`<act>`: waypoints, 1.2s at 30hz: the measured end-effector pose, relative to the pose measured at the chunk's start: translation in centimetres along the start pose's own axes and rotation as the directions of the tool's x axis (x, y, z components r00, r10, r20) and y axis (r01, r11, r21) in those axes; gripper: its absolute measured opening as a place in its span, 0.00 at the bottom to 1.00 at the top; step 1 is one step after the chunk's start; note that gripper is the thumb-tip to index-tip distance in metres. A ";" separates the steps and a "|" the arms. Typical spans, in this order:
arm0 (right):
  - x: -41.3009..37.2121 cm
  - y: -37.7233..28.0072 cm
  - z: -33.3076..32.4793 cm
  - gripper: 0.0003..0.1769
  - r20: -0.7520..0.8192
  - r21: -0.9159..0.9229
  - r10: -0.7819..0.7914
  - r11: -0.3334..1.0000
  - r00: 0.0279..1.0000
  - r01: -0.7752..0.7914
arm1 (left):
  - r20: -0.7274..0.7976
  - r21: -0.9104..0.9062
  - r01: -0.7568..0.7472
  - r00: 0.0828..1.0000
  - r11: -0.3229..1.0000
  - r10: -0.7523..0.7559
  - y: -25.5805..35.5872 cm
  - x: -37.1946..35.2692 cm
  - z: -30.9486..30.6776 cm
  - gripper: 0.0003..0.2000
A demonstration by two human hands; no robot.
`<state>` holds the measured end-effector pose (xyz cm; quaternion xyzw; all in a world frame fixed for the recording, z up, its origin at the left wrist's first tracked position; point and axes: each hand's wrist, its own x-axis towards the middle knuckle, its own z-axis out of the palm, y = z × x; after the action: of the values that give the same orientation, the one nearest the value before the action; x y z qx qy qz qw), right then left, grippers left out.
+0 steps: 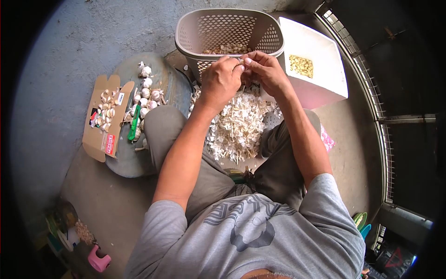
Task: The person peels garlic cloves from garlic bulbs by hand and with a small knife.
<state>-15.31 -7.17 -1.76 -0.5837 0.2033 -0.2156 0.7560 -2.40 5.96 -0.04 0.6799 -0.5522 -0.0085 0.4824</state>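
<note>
Both hands meet in front of the near rim of a grey-brown perforated basket point(186, 39). My left hand point(222, 78) and my right hand point(267, 72) pinch a small pale piece, which looks like a garlic clove point(241, 62), between their fingertips. The fingers hide most of it. Under the hands lies a large heap of white garlic skins point(237, 123). Inside the basket are brownish cloves or skins point(227, 49). To the right, a white foam box point(327, 60) holds peeled yellowish cloves point(301, 66).
On the left, a round grey surface point(125, 160) carries whole garlic bulbs point(145, 93), a green cutter point(134, 122) and an opened cardboard box point(95, 144) with loose cloves point(108, 111). A pink plastic item point(99, 259) is at the lower left. Barred metalwork point(388, 162) runs along the right.
</note>
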 end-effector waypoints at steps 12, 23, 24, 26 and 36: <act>-0.3 -0.6 0.2 0.17 0.036 -0.276 0.001 0.961 0.999 0.009 | 0.057 -0.279 0.218 0.976 0.935 -0.210 -0.5 0.4 0.0 0.09; -0.5 -0.7 0.5 0.14 0.137 0.076 0.026 0.996 0.990 -0.037 | 0.201 -0.501 0.326 0.945 0.802 -0.258 -0.6 0.6 -0.3 0.08; -0.3 -0.5 0.2 0.13 0.126 0.121 0.015 0.992 0.992 -0.030 | 0.221 -0.502 0.341 0.939 0.795 -0.263 -0.5 0.5 -0.4 0.08; 0.0 -0.4 -0.2 0.11 0.103 0.209 -0.010 0.978 0.995 -0.012 | 0.220 -0.569 0.368 0.930 0.735 -0.295 -0.1 0.5 -0.3 0.08; 0.2 0.4 -1.0 0.11 -0.043 0.196 -0.064 0.978 0.997 0.071 | -0.002 0.183 0.092 0.996 0.979 -0.093 -1.3 0.1 0.4 0.07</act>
<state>-15.61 -7.97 -2.40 -0.5084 0.1746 -0.2708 0.7986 -1.66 5.57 -1.06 0.7463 -0.5200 0.0173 0.4152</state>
